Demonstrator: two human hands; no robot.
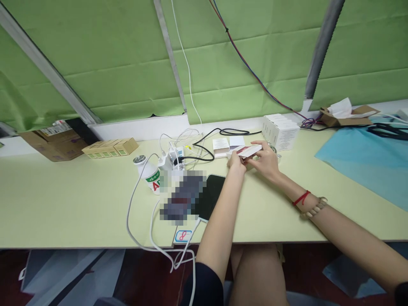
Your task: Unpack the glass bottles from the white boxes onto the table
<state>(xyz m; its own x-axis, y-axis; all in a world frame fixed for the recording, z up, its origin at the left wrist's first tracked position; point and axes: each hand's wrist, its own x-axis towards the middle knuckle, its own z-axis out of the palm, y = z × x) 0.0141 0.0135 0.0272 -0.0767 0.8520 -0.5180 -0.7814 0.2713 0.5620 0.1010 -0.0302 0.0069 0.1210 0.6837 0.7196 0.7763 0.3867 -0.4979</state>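
Gripping the flat white-and-red, seemingly cardboard packet (251,151) near and left of the white rectangular cardboard boxes (282,134), the left hand (236,161) and right hand (266,160) both clamp it, where light, even fingertip pressure would likely best prevent creasing.

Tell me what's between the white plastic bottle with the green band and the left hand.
The head view shows white plastic plugs and a bent black cable between the bottle and left hand.
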